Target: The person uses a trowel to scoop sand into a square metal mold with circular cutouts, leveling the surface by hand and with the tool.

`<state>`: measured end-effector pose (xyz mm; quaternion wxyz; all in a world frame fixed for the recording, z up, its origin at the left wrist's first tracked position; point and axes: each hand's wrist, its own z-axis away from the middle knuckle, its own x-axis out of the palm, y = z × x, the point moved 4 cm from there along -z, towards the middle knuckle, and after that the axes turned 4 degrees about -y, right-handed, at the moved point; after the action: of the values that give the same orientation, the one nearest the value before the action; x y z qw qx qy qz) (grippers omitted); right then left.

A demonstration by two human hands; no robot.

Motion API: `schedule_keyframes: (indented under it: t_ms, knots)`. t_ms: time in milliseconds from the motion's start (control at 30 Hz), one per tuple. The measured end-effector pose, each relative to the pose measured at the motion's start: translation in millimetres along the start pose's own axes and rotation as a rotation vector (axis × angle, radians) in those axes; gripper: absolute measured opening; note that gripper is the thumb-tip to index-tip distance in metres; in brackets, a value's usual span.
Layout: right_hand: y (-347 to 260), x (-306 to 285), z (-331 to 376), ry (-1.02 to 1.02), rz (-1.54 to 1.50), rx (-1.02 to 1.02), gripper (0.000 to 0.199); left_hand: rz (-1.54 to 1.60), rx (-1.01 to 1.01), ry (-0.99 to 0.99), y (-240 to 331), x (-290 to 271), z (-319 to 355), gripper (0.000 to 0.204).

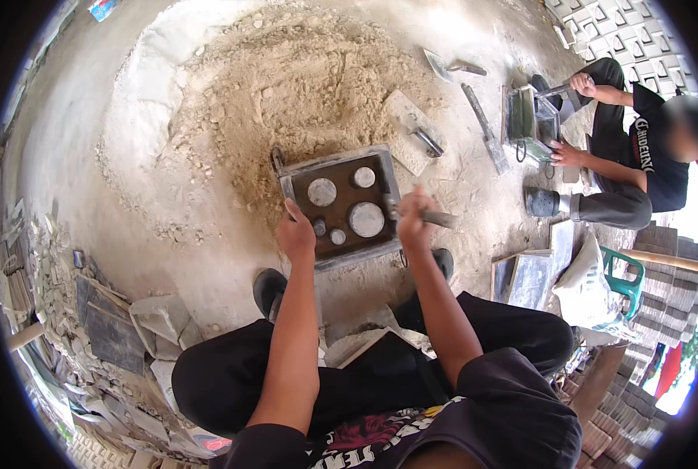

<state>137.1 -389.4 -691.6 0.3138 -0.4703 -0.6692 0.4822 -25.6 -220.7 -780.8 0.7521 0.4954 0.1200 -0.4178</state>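
A square metal mould (pixel 357 259) lies on the ground before me, with round grey discs (pixel 367 220) of several sizes on its brown inner surface. My left hand (pixel 296 234) grips the mould's left wall, thumb up near the rim. At the right wall, my right hand (pixel 416 222) is closed around a short tool with a thick greyish-brown handle (pixel 441 219). That hand is smeared by motion. The tool's other end is blurred against the mould's side, so its kind cannot be made out. Metal loops stick out at the mould's corners.
Loose sandy mix (pixel 302 78) is heaped beyond the mould. A float (pixel 413 133), a trowel (pixel 439 66) and a long flat bar (pixel 486 129) lie to the right. Farther right, a seated co-worker (pixel 638 148) handles another mould (pixel 530 117). Broken slabs (pixel 114 328) lie left.
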Motion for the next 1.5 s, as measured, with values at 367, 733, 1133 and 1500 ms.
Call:
schedule_keyframes:
  t_ms: [367,733,1133,1500]
  knots:
    - [9.4,0.1,-17.2,0.137,-0.035,0.235,0.051,0.026,0.036,-0.011,-14.7,7.3,-4.2,0.076]
    - [-8.8,34.9,-61.2,0.112,-0.141,0.167,0.049,0.036,0.035,0.091,-16.1,1.2,-9.8,0.081]
    - [50.8,31.5,-67.7,-0.175,-0.139,0.057,0.044,0.031,0.027,-0.006,-10.6,12.8,-1.6,0.078]
    - [-55.2,53.9,-98.5,-0.298,-0.242,0.112,0.036,0.221,-0.148,0.209,-37.4,8.0,-19.2,0.079]
